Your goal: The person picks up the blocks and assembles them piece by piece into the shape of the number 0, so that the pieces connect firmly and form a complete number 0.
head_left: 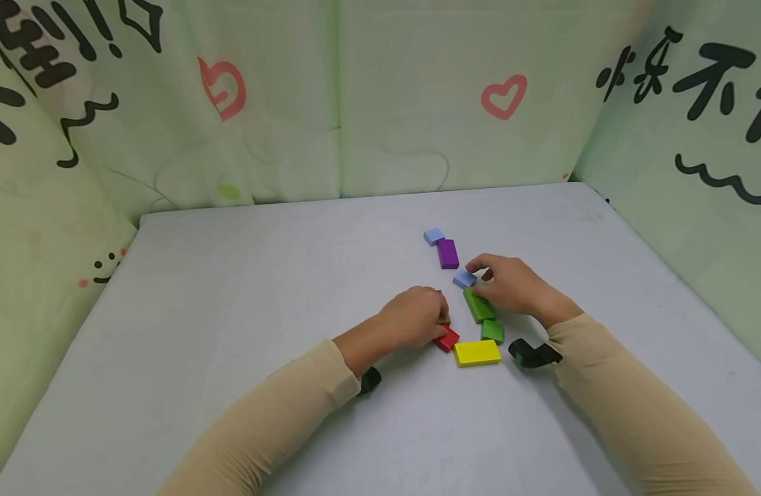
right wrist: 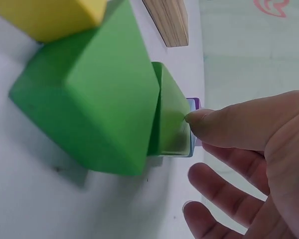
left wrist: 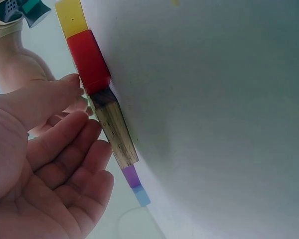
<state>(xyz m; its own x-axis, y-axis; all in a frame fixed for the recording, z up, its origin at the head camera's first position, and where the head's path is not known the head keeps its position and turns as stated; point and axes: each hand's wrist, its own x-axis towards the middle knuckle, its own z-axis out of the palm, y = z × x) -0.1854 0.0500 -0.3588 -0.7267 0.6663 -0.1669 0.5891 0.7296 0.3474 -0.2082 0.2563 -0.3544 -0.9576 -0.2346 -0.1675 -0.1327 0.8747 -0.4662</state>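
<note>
Several coloured blocks form a curving line on the table. My left hand (head_left: 414, 317) is over a red block (left wrist: 89, 59) and a bare wooden block (left wrist: 117, 132), its fingers loosely bent. In the left wrist view its thumb tip is against the red block's edge, with the fingertips beside the wooden one. My right hand (head_left: 510, 282) bends over a light blue block (head_left: 463, 278) and a long green block (head_left: 478, 304). Its thumb touches the long green block; the other fingers are spread apart. A smaller green block (head_left: 492, 331) and a yellow block (head_left: 477, 353) continue the line nearer me.
Farther back, a purple block (head_left: 447, 254) touches another light blue block (head_left: 434, 236). The white table (head_left: 231, 296) ends at printed curtains (head_left: 380, 103) behind and at the sides. Dark wrist devices (head_left: 534, 353) hang under both forearms.
</note>
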